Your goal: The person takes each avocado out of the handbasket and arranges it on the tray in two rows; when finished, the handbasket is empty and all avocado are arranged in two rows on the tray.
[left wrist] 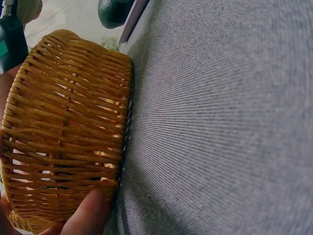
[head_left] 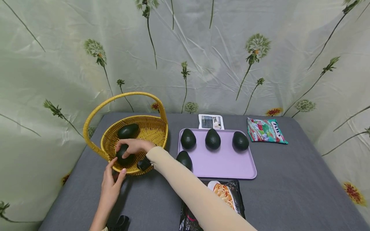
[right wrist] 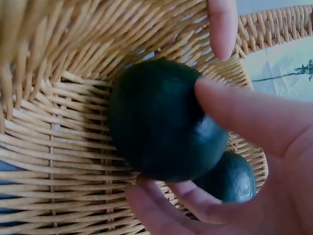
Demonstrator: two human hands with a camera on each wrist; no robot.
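A yellow wicker basket (head_left: pixel 153 130) with a tall arched handle stands at the left of the table. Inside it, my right hand (head_left: pixel 133 146) holds a dark green avocado (right wrist: pixel 156 122), thumb on one side and fingers beneath it in the right wrist view. A second avocado (head_left: pixel 128 131) lies farther back in the basket. My left hand (head_left: pixel 110 183) grips the basket's near-left side. One finger hangs over the rim inside, and the thumb (left wrist: pixel 90 213) presses the outer weave in the left wrist view.
Right of the basket, a lilac tray (head_left: pixel 222 163) bears several avocados, one partly behind my right sleeve (head_left: pixel 185 183). A black food packet (head_left: pixel 235 192) lies under that forearm. Behind the tray is a white packet (head_left: pixel 211 122); a teal snack bag (head_left: pixel 266 130) lies to its right.
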